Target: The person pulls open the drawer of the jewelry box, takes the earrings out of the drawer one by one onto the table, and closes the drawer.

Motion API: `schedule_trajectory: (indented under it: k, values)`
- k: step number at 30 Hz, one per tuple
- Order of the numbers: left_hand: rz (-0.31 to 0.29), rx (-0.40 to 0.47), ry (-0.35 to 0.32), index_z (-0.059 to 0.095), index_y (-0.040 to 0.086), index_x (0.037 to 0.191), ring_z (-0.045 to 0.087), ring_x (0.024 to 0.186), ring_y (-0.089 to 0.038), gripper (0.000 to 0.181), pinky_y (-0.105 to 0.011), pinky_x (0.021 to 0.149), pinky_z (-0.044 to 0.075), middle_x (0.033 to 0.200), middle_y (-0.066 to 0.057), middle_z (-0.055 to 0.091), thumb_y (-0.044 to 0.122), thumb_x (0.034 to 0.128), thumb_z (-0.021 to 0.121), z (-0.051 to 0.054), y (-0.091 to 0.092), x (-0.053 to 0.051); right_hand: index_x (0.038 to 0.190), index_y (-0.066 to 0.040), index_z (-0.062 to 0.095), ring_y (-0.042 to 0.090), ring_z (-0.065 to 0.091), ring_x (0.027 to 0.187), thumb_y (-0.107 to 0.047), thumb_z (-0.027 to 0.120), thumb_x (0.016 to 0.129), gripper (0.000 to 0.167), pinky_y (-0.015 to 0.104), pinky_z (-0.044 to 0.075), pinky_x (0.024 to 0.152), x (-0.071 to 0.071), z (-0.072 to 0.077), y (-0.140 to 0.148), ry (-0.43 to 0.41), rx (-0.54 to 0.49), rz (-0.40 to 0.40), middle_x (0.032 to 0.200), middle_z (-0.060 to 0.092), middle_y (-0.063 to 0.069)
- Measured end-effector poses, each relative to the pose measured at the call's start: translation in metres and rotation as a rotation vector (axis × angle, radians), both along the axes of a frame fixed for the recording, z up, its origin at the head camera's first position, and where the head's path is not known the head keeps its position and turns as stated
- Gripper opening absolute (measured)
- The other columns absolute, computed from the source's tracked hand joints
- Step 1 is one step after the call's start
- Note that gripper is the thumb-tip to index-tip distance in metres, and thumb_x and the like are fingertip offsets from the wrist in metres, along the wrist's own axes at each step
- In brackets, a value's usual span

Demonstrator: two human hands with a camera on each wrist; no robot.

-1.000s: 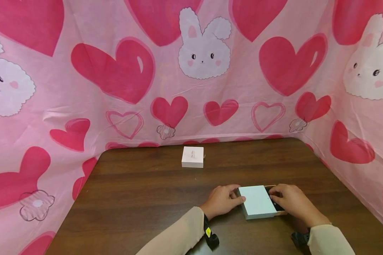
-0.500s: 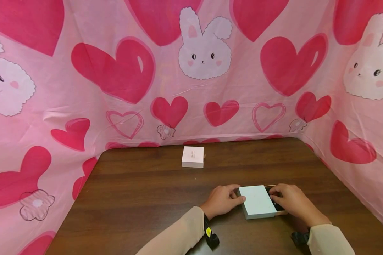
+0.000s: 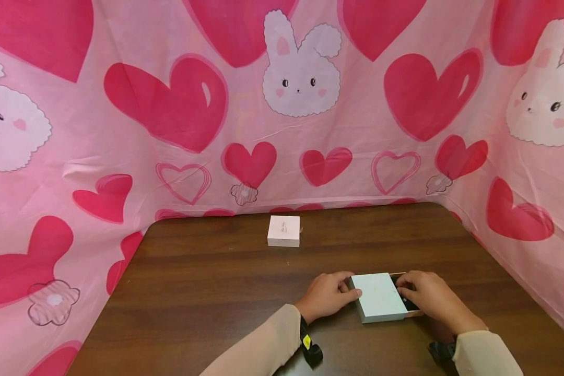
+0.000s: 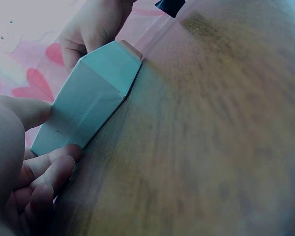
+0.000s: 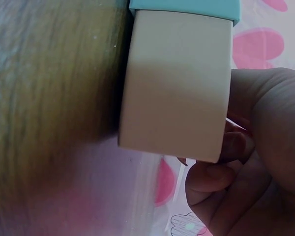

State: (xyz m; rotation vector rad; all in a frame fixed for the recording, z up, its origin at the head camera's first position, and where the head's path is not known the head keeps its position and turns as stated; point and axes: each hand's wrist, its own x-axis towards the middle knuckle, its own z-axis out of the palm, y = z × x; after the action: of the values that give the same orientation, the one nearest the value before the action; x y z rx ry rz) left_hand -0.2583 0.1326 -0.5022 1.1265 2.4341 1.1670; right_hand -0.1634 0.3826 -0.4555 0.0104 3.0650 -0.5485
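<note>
A pale mint slide-out box (image 3: 380,297) lies on the table in the head view, its tray (image 5: 177,83) partly drawn out to the right. My left hand (image 3: 326,296) grips the sleeve's left end; in the left wrist view the thumb is at one edge and fingertips at another. My right hand (image 3: 427,293) reaches over the tray's outer end, bent fingers dipping into the dark interior beside the sleeve. Something small and shiny shows in there, too small to identify. Those fingertips are hidden, so whether they pinch anything is unclear. A brown ribbon end (image 5: 182,161) peeks past the tray.
A second small white box (image 3: 284,231) with faint lettering stands near the back edge of the brown wooden table (image 3: 207,292). Pink cloth (image 3: 244,120) printed with hearts and rabbits hangs behind and along both sides. Black straps (image 3: 310,344) circle the wrists.
</note>
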Motion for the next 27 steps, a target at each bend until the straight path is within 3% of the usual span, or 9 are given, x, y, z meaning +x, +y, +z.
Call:
schedule_trajectory:
  k: [27]
  values:
    - [-0.003,-0.004,0.002,0.063,0.016,0.128,0.051,0.059,0.001,0.051,-0.020,0.058,0.041,0.068,0.021,0.056,0.050,0.0904,0.065,-0.0011,0.0008,-0.0012,0.091,-0.012,0.071,0.016,0.056,0.075,-0.011,0.075,0.083,0.009,0.046,0.050,0.073,0.0005,0.0011,0.0002,0.052,0.010,0.031,0.086,0.064,-0.003]
